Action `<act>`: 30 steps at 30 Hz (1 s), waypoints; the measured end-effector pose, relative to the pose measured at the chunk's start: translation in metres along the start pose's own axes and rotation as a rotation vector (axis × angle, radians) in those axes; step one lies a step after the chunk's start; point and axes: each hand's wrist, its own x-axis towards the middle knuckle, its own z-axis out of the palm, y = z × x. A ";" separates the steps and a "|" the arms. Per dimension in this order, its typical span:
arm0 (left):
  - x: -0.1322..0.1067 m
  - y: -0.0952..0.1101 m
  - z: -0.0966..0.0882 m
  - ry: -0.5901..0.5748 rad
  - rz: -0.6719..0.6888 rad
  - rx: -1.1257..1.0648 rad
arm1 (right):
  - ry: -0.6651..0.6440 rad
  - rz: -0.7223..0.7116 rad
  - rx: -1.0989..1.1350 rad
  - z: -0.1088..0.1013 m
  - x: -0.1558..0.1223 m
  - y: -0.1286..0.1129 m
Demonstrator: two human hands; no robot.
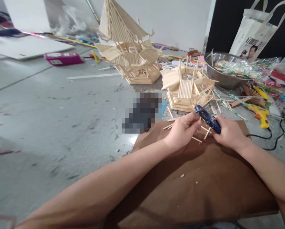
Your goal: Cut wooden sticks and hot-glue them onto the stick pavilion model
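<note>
My right hand (229, 133) is wrapped round a blue hand tool (207, 118), its head pointing up and left. My left hand (184, 128) is pinched on a thin wooden stick (195, 121) right at the tool's head. Both hands hover over a brown cardboard sheet (199, 178) on the floor, with a few loose cut sticks (205, 130) lying under them. Just beyond the hands stands a small unfinished stick structure (187, 90).
A tall stick pagoda model (129, 47) stands further back. A steel bowl (220, 74) with wrapped chopsticks is at right, a yellow glue gun (260, 113) with black cord beside it, a white tote bag (257, 35) behind. Grey floor (49, 111) stretches left.
</note>
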 end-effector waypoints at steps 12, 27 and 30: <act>0.003 0.000 0.000 0.036 -0.066 -0.122 | -0.030 0.123 -0.008 -0.002 0.004 0.000; 0.007 0.006 -0.002 -0.003 -0.235 -0.409 | -0.079 0.317 -0.218 0.013 0.024 0.049; 0.007 0.006 -0.002 -0.019 -0.270 -0.451 | -0.100 0.292 -0.261 0.017 0.023 0.050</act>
